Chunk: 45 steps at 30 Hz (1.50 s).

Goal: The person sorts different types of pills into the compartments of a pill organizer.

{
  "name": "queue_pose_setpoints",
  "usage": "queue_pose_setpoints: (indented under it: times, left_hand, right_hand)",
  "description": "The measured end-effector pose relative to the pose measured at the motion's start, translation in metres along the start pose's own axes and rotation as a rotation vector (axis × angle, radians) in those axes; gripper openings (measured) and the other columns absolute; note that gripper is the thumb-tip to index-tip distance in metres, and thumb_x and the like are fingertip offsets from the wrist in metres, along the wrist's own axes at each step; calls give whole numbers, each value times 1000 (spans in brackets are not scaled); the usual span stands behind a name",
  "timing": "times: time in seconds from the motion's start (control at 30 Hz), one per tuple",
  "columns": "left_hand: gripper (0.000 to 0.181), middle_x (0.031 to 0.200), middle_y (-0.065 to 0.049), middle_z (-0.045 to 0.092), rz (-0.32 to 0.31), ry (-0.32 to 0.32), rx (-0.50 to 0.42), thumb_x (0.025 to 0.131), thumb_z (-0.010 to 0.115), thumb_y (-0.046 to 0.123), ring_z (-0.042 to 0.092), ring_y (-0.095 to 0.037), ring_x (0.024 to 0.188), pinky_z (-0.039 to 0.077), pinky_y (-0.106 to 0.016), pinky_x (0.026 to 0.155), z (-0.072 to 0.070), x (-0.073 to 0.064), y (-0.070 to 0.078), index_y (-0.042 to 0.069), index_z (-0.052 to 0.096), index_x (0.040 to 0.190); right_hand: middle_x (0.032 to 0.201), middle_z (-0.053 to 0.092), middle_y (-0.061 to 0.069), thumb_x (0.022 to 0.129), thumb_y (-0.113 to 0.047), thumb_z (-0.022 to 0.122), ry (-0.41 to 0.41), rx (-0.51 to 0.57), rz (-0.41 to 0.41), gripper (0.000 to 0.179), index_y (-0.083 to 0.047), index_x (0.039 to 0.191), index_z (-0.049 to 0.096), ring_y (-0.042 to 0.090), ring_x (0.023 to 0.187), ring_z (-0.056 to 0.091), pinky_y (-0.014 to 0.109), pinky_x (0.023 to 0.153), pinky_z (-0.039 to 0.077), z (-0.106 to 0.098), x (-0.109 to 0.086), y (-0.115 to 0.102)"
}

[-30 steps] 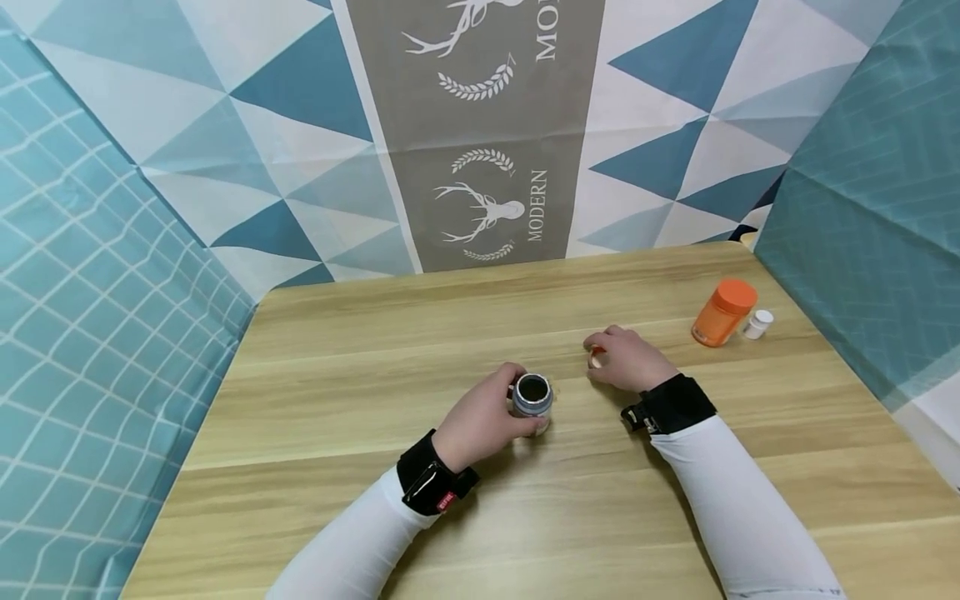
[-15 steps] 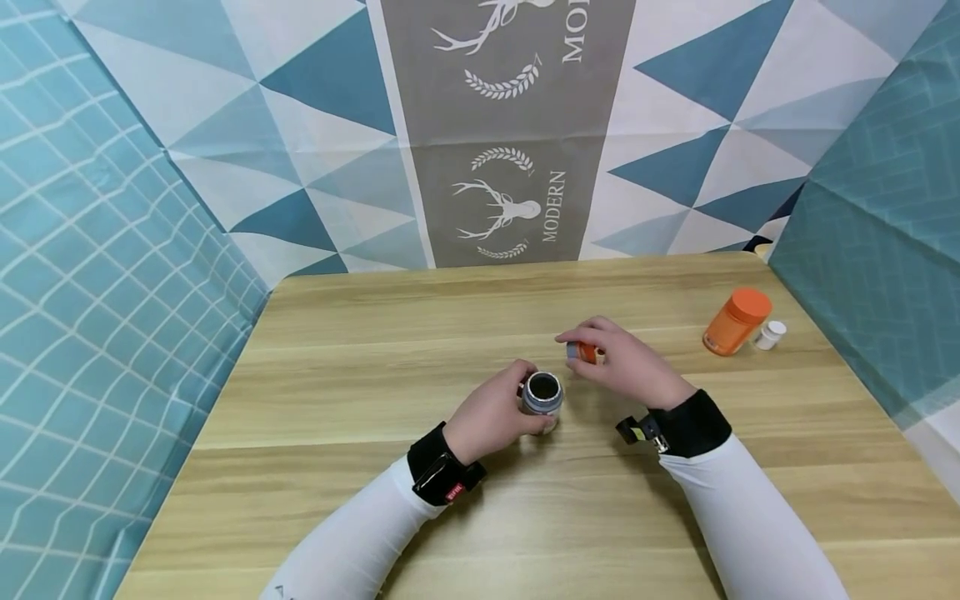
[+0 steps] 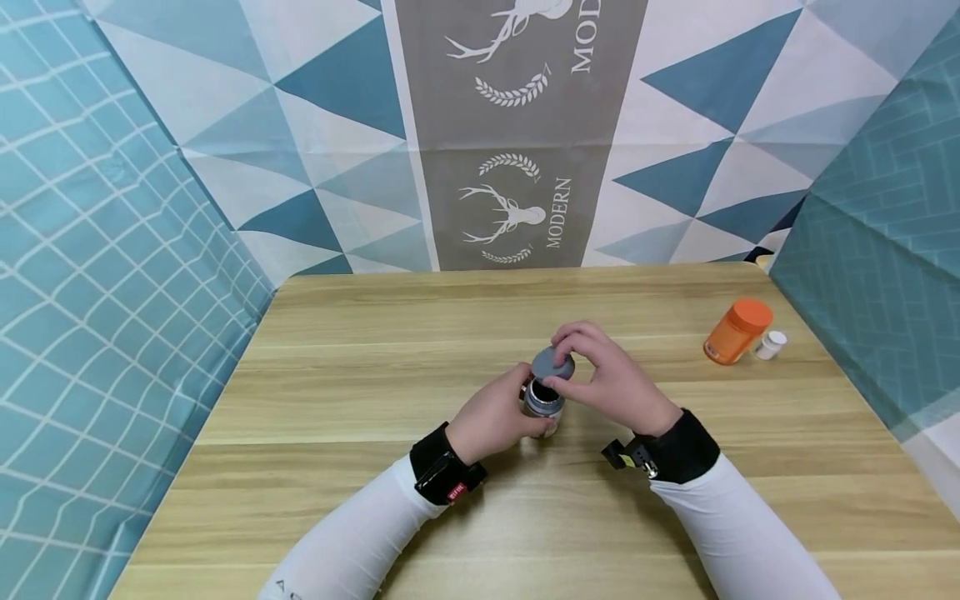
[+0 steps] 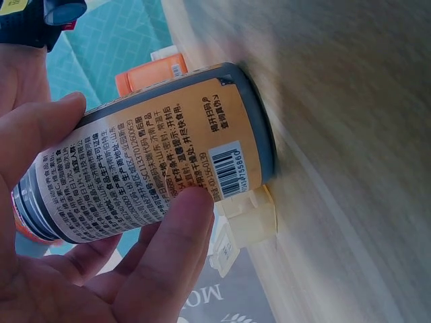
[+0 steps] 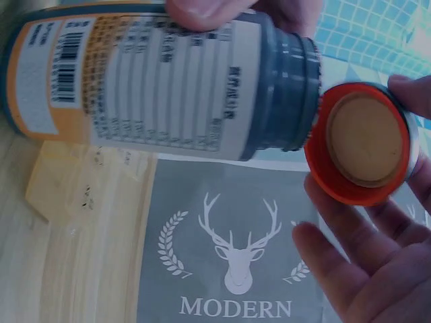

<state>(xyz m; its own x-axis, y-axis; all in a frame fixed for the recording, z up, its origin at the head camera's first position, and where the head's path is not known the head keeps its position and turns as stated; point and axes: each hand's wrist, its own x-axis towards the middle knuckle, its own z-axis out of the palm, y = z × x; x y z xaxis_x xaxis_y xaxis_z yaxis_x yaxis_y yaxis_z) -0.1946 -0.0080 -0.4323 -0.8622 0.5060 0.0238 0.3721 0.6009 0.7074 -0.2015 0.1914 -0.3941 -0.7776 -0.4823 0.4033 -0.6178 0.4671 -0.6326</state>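
Note:
My left hand grips a grey supplement bottle, upright near the table's middle, its mouth uncovered. An orange-and-white printed label with a barcode covers the bottle in the left wrist view; thumb and fingers lie along its sides. My right hand pinches the bottle's grey screw cap by its edge, just above and behind the mouth. The right wrist view shows the cap's inside, with an orange-red wall and a tan liner, facing the threaded neck.
An orange bottle with an orange lid stands at the table's right, a small white bottle beside it. A clear yellowish plastic piece shows behind the held bottle in the left wrist view. Patterned cloth walls border the wooden table.
My right hand has moved left to the bottle and turned the cap from edge-on to grey top up. My left hand keeps hold of the bottle in place.

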Motion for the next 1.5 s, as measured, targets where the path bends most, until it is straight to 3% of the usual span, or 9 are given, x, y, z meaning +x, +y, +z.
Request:
queue_pose_setpoints:
  times: [0.4, 0.63, 0.8, 0.97, 1.3, 1.5]
  left_hand:
    - [48, 100, 6, 60, 11, 4, -2, 78, 79, 29, 56, -10, 84, 49, -27, 72, -1, 0, -1, 16, 51, 114]
    - [59, 103, 5, 60, 18, 8, -7, 78, 80, 27, 56, -9, 86, 50, -27, 75, 0, -1, -1, 14, 49, 126]
    - [55, 99, 6, 60, 19, 13, -1, 78, 80, 29, 57, -11, 83, 49, -27, 70, 0, -1, -2, 15, 51, 122]
    - [52, 97, 6, 60, 26, 19, 4, 76, 81, 29, 55, -10, 81, 49, -27, 70, 0, 0, -3, 16, 52, 118]
    - [48, 98, 7, 60, 29, 21, -2, 77, 80, 27, 56, -8, 82, 49, -26, 71, 0, -1, -4, 16, 52, 114]
    - [47, 100, 7, 59, 43, 19, 3, 78, 78, 27, 55, -7, 83, 49, -26, 71, -2, -2, -4, 16, 51, 114]
  right_hand:
    - [122, 60, 1, 83, -17, 77, -145, -84, -31, 28, -16, 71, 51, 12, 114, 50, 39, 87, 51, 3, -1, -3]
    - [129, 59, -1, 85, -16, 74, -216, -86, 1, 30, -24, 64, 54, 10, 118, 49, 37, 87, 52, 4, -4, -3]
    - [126, 60, 0, 85, -18, 75, -219, -122, -7, 32, -24, 64, 52, 11, 114, 51, 36, 86, 52, 5, -5, -5]
    - [122, 61, 0, 83, -19, 77, -198, -185, -34, 31, -21, 67, 49, 11, 111, 52, 36, 85, 52, 6, -5, -7]
    - [109, 64, 0, 81, -27, 78, -123, -326, -82, 22, -17, 83, 59, 8, 97, 55, 32, 77, 54, 13, -5, -16]
    - [114, 64, 3, 83, -23, 77, -147, -336, -100, 21, -14, 100, 68, 12, 106, 54, 36, 86, 53, 14, -6, -19]
